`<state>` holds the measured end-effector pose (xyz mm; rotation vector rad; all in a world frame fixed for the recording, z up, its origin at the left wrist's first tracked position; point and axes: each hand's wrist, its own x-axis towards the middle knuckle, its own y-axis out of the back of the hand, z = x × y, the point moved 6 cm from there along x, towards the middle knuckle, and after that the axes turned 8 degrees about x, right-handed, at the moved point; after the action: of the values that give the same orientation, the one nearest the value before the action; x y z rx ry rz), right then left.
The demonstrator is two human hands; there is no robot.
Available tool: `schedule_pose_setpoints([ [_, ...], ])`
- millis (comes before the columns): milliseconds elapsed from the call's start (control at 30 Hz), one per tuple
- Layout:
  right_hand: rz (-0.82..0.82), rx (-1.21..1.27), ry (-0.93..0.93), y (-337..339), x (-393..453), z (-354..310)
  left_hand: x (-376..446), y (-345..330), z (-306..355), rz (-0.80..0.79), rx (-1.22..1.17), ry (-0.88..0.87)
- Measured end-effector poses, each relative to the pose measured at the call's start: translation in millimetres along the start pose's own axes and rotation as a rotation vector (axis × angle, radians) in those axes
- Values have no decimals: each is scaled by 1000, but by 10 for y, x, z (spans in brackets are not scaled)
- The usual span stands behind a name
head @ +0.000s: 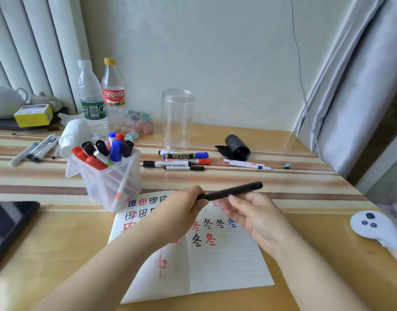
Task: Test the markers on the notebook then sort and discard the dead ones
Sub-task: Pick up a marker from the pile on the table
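Markers were the business of the moment at a striped table [282, 182], where an open notebook [215, 265] lay near the front edge, its page already carrying rows of black, red and blue test characters. Toward the left edge, a clear plastic bin [107, 178] stood just beside the notebook's far left corner, packed with capped markers, and a tall clear jar [177, 117] stood empty toward the back edge. Five markers [181, 161] lay side by side in front of the jar, with a roll of black bags [236, 145] to their right.

Above the page, the left hand [184, 209] gripped one end of a black marker [233, 190], fingers curled round it, the barrel angled up to the right. The right hand [251, 214], blurred, hung just below the barrel with fingers loosely bent and nothing in them; whether it touched the marker could not be told.

Judged from that, uncapping was the step in hand. It called for a firm left-hand hold, a straight pull on the cap by the right, and the tip kept over blank paper clear of earlier marks.
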<state>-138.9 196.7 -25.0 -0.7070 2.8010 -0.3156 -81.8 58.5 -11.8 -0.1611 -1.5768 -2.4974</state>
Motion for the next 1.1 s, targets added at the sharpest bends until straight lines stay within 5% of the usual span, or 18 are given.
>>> schedule_pose_setpoints([
  [67,62,-390,84,101,-114,9,-87,-24,-31,-31,36,-9],
  [133,133,-832,444,106,-213,-152,-141,-50,-30,-78,45,-36],
  [200,50,-1168,764,-75,-298,-196,-172,-60,-10,-116,34,-59],
  [300,23,-1524,997,-226,-299,-46,-187,-39,-4,-116,20,-60],
  [400,122,-1606,1132,-328,-297,-19,-208,-76,16,-108,40,-103],
  [533,-33,-1609,1205,-450,-202,180,-216,-180,21,-56,37,-216],
  [933,-73,-1548,1105,-436,-185,213,-244,-192,-148,76,14,-361],
  [1100,-49,-1598,924,-408,-144,194,-254,-152,-147,131,13,-321],
])
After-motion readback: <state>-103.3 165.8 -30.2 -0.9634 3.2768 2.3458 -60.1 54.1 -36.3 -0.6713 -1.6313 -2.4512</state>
